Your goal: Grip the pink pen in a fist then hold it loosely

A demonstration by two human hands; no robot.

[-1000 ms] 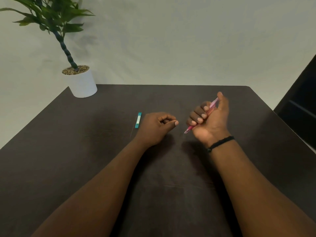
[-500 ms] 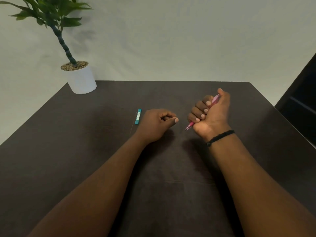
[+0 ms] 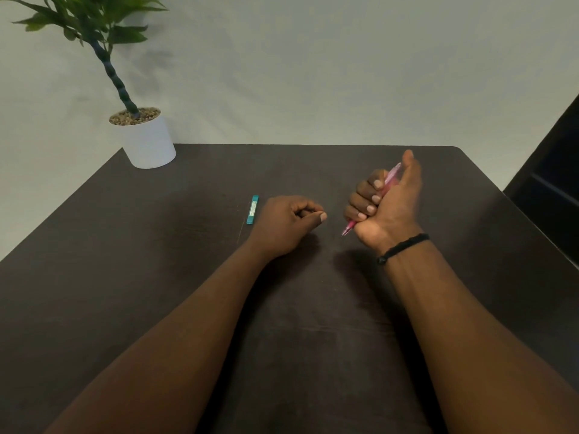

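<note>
The right hand (image 3: 387, 208) fist-grasps a light, stiff, likely slippery pink pen (image 3: 390, 180) mid-barrel, tip toward seven o'clock; the left hand (image 3: 283, 225) lies clenched, seemingly holding nothing.

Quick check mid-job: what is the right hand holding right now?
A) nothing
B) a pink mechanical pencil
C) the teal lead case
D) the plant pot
B: the right hand has its fingers curled round the pink mechanical pencil, tip pointing down toward the table; the teal case lies beside the left hand.

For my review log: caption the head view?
Right hand grips pink pen; left hand curled beside teal case.
</note>
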